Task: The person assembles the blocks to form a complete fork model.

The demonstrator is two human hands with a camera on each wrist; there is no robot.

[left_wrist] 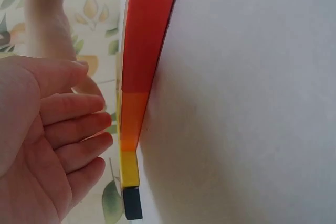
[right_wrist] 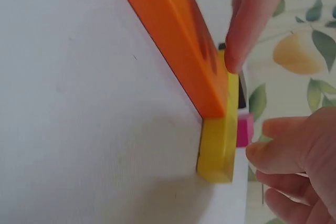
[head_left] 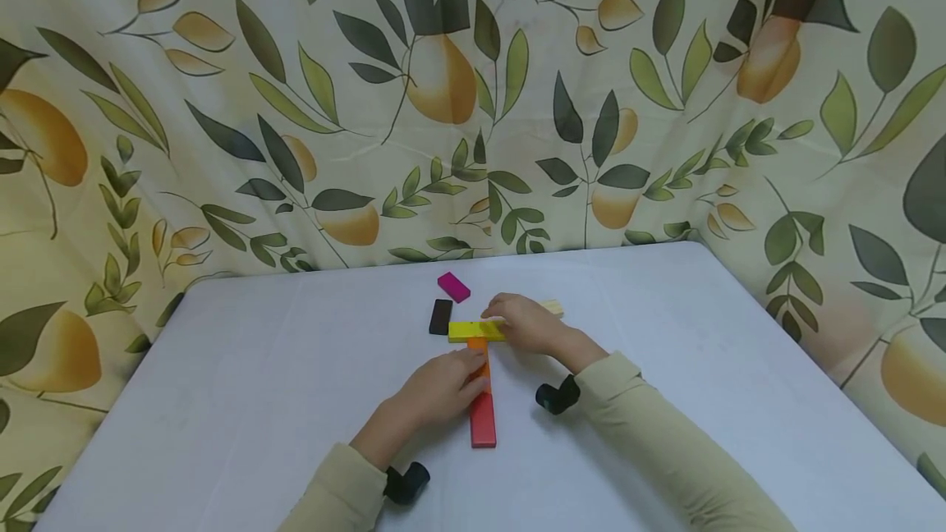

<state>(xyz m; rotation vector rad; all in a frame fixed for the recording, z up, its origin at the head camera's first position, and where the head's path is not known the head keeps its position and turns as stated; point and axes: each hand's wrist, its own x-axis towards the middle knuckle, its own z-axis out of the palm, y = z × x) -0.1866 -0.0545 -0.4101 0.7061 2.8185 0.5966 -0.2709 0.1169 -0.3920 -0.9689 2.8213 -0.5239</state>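
Observation:
A red block [head_left: 484,421] and an orange block [head_left: 479,345] lie end to end in a line. The orange one meets the side of a yellow block [head_left: 464,332], which lies crosswise at its far end. My left hand [head_left: 443,388] is beside the orange block, fingertips overlapping it in the head view; in the left wrist view its fingers [left_wrist: 79,124] are loosely bent around nothing. Over the yellow block's right part is my right hand [head_left: 528,325]. The right wrist view shows that hand's bent fingers [right_wrist: 283,140] just off the yellow block, holding nothing.
A black block [head_left: 440,317] lies at the yellow block's left end, and a magenta block [head_left: 454,286] farther back. A pale wooden block [head_left: 553,307] shows partly behind my right hand. The white table [head_left: 259,384] ends at a leaf-patterned curtain [head_left: 458,187].

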